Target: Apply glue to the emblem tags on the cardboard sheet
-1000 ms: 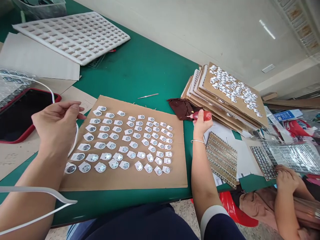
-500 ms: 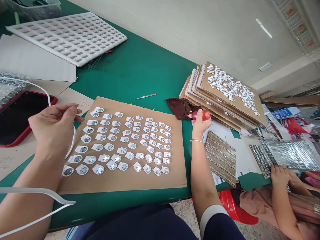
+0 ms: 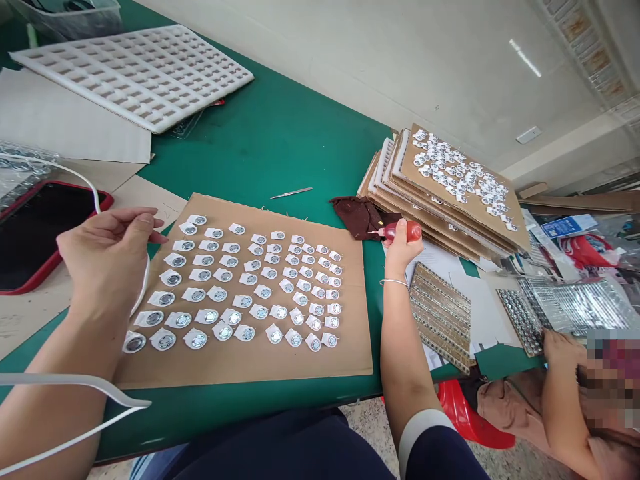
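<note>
In the head view, the right hand has its fingers closed around a small red bottle, which lies sideways in the grip beyond the right edge of a cardboard sheet. Its thin tip points left across a brown cloth; whether the two touch cannot be told. The step in hand seems to be managing the bottle at the cloth, and a next move would call for a steady grip and a tip clear of the round metal pieces standing in rows on the sheet.

The left hand hovers by the sheet's left edge, fingers curled in; whether they pinch anything cannot be told. A white cable passes behind that wrist, and a phone beside it is cut off by the frame. A pixelated patch covers part of a co-worker at right, and the hand there is partly hidden.
</note>
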`<state>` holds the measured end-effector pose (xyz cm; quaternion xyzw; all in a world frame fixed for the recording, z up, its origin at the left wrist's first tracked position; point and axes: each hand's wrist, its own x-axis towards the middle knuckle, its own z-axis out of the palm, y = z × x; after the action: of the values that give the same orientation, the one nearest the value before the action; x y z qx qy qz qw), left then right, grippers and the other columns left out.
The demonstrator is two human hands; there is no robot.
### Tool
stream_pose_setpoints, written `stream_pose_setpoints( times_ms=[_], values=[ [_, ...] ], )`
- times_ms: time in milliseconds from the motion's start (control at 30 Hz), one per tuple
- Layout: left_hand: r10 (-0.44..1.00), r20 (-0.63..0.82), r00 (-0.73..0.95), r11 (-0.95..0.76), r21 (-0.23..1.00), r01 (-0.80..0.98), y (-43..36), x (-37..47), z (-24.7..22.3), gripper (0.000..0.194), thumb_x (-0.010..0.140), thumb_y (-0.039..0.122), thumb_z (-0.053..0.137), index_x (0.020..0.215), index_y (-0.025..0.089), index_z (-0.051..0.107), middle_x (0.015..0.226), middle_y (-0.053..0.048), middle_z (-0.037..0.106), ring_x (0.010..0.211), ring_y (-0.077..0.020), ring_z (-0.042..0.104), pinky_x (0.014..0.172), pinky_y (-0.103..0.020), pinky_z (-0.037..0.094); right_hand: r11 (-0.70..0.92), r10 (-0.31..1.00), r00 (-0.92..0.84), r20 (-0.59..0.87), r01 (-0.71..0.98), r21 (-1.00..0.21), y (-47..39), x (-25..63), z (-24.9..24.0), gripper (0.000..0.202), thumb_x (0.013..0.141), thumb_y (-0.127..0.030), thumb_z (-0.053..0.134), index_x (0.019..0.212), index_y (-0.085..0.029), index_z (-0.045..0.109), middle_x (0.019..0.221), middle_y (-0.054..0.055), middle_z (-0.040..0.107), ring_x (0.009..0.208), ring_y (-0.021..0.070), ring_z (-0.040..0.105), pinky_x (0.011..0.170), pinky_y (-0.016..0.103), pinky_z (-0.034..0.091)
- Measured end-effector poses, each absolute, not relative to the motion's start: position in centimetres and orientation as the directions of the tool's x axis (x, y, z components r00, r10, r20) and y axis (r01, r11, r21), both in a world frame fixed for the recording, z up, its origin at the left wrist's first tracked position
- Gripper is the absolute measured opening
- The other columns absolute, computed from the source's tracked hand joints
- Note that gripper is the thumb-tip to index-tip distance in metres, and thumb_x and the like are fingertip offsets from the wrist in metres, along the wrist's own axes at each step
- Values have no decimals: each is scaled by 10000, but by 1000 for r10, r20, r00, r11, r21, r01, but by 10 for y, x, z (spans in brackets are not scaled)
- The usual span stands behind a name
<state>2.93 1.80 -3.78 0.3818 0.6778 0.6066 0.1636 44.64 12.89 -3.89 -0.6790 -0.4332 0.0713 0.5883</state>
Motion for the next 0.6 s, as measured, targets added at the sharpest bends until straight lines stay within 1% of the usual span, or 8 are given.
stream_pose_setpoints(
  times_ms=[200,400,600],
  values=[
    [725,256,-639,-35,941,338,17,28,-39,242,781,273,618,954,120,690,842,-82,668,591,-59,588,514,-135,441,70,669,643,373,445,-893,131,449,-41,497,747,-630,496,790,-142,581,576,15,606,350,126,518,330,256,423],
    [714,250,-654,-31,944,327,19,28,-41,251,771,277,624,947,110,691,837,-92,669,577,-70,587,494,-151,439,57,672,670,315,378,-924,133,451,-40,509,742,-633,495,803,-137,592,542,5,580,349,133,505,324,273,419],
    [723,227,-653,-6,947,322,19,29,-39,261,765,292,624,954,126,694,832,-82,670,584,-71,590,504,-152,438,62,674,690,264,303,-951,134,452,-41,464,743,-616,500,750,-158,573,484,-20,551,339,115,486,303,241,386]
  ],
)
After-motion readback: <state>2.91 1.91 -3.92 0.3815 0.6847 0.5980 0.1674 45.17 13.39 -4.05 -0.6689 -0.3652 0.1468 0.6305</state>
